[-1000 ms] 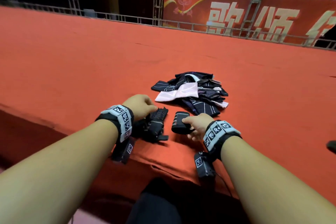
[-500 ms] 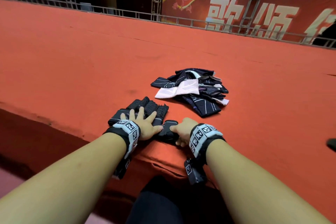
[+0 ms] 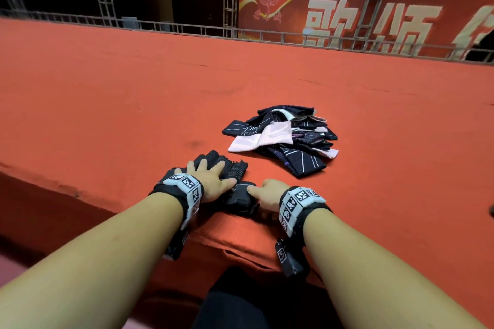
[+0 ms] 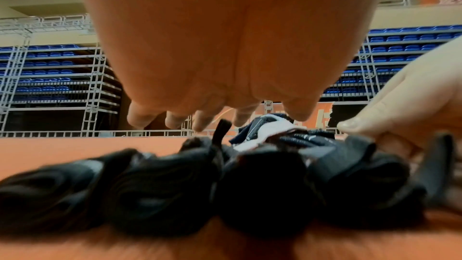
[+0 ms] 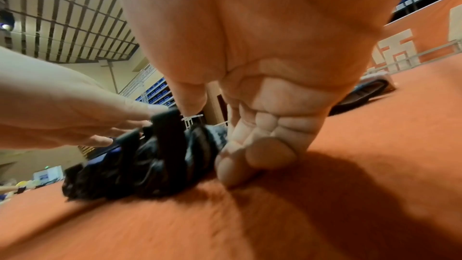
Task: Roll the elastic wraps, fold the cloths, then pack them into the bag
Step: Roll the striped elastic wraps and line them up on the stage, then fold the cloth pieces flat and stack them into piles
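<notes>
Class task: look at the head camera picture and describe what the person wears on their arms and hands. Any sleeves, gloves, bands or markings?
Both forearms are bare, with no sleeves or gloves. Each wrist carries a black strap with a light grey block printed with square black-and-white tags: left wrist band, right wrist band. A small black device bearing another tag hangs under each wrist.

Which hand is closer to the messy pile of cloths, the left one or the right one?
The right hand. It sits at the near edge of the table, just below the pile of cloths. The left hand lies flat on the black rolled wraps, farther off to the left.
</notes>
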`<action>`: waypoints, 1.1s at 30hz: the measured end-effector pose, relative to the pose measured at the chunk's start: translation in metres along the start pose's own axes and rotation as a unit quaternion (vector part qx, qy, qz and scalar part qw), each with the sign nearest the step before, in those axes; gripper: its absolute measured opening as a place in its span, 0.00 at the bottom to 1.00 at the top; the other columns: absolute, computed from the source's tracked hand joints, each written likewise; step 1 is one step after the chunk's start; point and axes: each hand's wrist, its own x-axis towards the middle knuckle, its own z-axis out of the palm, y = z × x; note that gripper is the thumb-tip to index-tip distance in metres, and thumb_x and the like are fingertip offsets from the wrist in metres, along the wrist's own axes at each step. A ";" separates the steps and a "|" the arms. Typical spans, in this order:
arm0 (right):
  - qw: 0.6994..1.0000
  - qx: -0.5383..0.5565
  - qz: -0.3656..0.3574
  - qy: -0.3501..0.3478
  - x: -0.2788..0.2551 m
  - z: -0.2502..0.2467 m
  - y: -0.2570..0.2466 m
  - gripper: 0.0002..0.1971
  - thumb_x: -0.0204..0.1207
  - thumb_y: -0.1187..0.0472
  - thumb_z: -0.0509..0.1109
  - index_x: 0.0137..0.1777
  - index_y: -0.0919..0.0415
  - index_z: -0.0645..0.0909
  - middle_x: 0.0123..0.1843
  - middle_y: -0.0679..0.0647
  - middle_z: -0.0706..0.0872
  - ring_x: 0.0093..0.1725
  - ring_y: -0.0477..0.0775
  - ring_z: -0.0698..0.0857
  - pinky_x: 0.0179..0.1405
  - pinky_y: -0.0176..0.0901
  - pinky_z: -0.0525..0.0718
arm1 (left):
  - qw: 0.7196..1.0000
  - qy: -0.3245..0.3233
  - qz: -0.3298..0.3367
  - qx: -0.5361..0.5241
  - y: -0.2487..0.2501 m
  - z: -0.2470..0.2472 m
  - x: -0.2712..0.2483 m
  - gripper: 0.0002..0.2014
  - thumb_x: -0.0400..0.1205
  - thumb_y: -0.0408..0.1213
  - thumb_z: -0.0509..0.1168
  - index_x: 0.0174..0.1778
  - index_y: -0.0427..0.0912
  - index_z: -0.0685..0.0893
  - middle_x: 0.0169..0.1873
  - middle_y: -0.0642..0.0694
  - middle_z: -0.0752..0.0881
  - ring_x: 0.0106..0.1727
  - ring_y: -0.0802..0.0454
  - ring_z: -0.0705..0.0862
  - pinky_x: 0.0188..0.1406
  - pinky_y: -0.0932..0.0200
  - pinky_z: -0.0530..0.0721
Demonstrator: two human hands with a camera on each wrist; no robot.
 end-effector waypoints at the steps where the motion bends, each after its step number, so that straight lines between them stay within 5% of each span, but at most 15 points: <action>1: 1.000 0.019 0.002 -0.015 -0.001 -0.006 0.005 0.22 0.83 0.42 0.60 0.49 0.63 0.81 0.51 0.64 0.92 0.50 0.66 0.91 0.53 0.53 0.86 | 1.000 0.022 0.008 -0.003 0.006 -0.008 0.003 0.39 0.82 0.75 0.48 0.88 0.64 0.53 0.89 0.46 0.53 0.89 0.36 0.50 0.83 0.30 0.52; 3: 0.999 0.037 0.005 -0.010 0.001 -0.024 0.021 0.21 0.85 0.46 0.59 0.53 0.65 0.82 0.53 0.64 0.92 0.50 0.65 0.91 0.57 0.54 0.86 | 0.996 0.072 0.046 -0.017 0.023 -0.025 0.008 0.37 0.83 0.71 0.50 0.86 0.56 0.64 0.85 0.44 0.65 0.85 0.37 0.61 0.81 0.35 0.62; 6: 0.999 0.018 0.018 0.048 -0.005 -0.063 0.055 0.14 0.86 0.51 0.61 0.55 0.62 0.80 0.59 0.66 0.86 0.46 0.58 0.83 0.48 0.47 0.82 | 0.984 0.111 0.121 -0.075 0.062 -0.041 0.013 0.31 0.86 0.60 0.58 0.79 0.44 0.75 0.76 0.40 0.78 0.76 0.39 0.76 0.74 0.47 0.75; 10: 0.992 -0.019 0.088 0.091 -0.016 -0.109 0.111 0.22 0.88 0.52 0.61 0.77 0.64 0.77 0.78 0.60 0.79 0.76 0.61 0.77 0.74 0.45 0.73 | 0.971 0.103 0.190 -0.099 0.121 -0.037 0.014 0.18 0.84 0.52 0.64 0.63 0.43 0.86 0.60 0.42 0.88 0.61 0.42 0.85 0.60 0.52 0.82; 14: 0.984 -0.029 0.156 0.078 -0.018 -0.126 0.154 0.30 0.87 0.49 0.63 0.86 0.59 0.65 0.86 0.57 0.66 0.85 0.59 0.66 0.84 0.46 0.61 | 0.970 0.050 0.216 -0.103 0.170 -0.016 0.028 0.13 0.82 0.47 0.68 0.56 0.43 0.87 0.56 0.44 0.89 0.61 0.43 0.86 0.54 0.55 0.81; 19: 0.986 -0.070 0.153 -0.005 -0.019 -0.128 0.163 0.33 0.86 0.46 0.64 0.87 0.57 0.62 0.88 0.51 0.63 0.86 0.54 0.63 0.81 0.40 0.59 | 0.970 0.013 0.160 -0.181 0.205 0.013 0.058 0.21 0.80 0.45 0.71 0.68 0.44 0.85 0.66 0.45 0.86 0.67 0.45 0.83 0.68 0.57 0.79; 22: 0.987 -0.075 0.143 -0.012 -0.015 -0.131 0.165 0.34 0.84 0.46 0.66 0.87 0.56 0.63 0.87 0.51 0.66 0.85 0.54 0.66 0.80 0.39 0.62 | 0.960 0.042 0.086 -0.262 0.212 0.023 0.075 0.20 0.79 0.43 0.72 0.66 0.43 0.85 0.64 0.44 0.87 0.65 0.43 0.84 0.65 0.56 0.79; 26: 0.986 -0.082 0.145 -0.015 -0.011 -0.137 0.172 0.34 0.83 0.45 0.68 0.87 0.54 0.64 0.85 0.50 0.68 0.83 0.54 0.68 0.78 0.39 0.64 | 0.912 0.074 -0.040 -0.402 0.220 0.030 0.094 0.27 0.76 0.41 0.75 0.68 0.34 0.78 0.62 0.36 0.85 0.64 0.35 0.84 0.58 0.53 0.78; 29: 0.985 -0.079 0.150 -0.019 -0.009 -0.137 0.172 0.35 0.82 0.44 0.70 0.86 0.52 0.65 0.84 0.50 0.70 0.82 0.55 0.70 0.78 0.40 0.66 | 0.879 0.064 -0.096 -0.463 0.221 0.035 0.111 0.38 0.64 0.49 0.77 0.66 0.31 0.78 0.56 0.37 0.88 0.56 0.36 0.87 0.58 0.50 0.84; 31: 0.986 -0.077 0.149 -0.021 -0.010 -0.138 0.172 0.35 0.81 0.44 0.70 0.86 0.52 0.65 0.84 0.50 0.71 0.82 0.55 0.71 0.79 0.41 0.67 | 0.880 0.058 -0.104 -0.459 0.221 0.041 0.123 0.44 0.57 0.56 0.76 0.67 0.34 0.82 0.56 0.37 0.90 0.54 0.38 0.89 0.60 0.46 0.87; 33: 0.986 -0.070 0.149 -0.023 -0.011 -0.138 0.173 0.36 0.81 0.44 0.70 0.86 0.52 0.65 0.85 0.51 0.70 0.82 0.55 0.70 0.79 0.41 0.67 | 0.890 0.009 -0.082 -0.448 0.224 0.041 0.124 0.32 0.74 0.50 0.74 0.75 0.47 0.81 0.67 0.34 0.84 0.63 0.36 0.86 0.67 0.46 0.84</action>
